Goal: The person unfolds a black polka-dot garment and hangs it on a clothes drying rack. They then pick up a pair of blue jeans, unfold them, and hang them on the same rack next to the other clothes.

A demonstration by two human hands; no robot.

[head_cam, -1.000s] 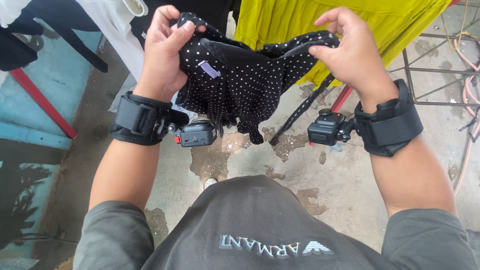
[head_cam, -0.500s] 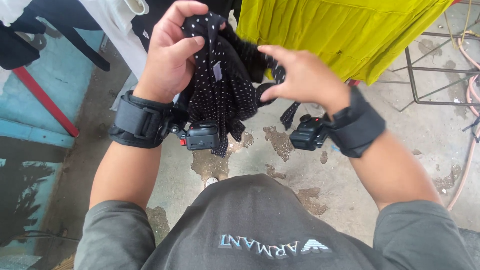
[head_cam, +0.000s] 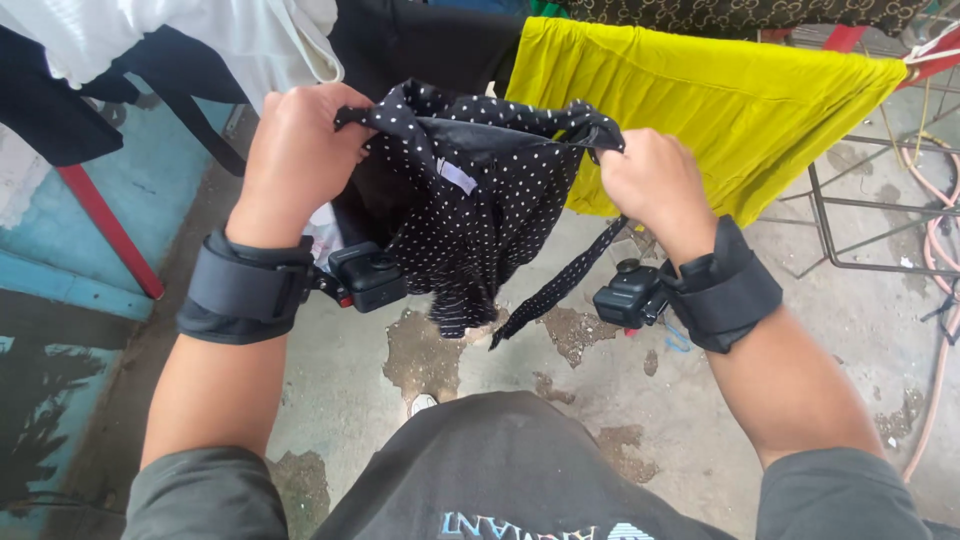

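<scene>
Both hands grip the dotted cloth at the top centre of the frame — left hand [head_cam: 298, 150] and right hand [head_cam: 652, 182] with fingers closed on its upper edge [head_cam: 478, 190] — before a yellow garment [head_cam: 740, 110]

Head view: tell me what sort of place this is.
Probably an outdoor laundry-drying spot. A yellow cloth and other clothes hang in a row, the concrete floor is stained and patchy, and both hands hold up a black dotted garment.
</scene>
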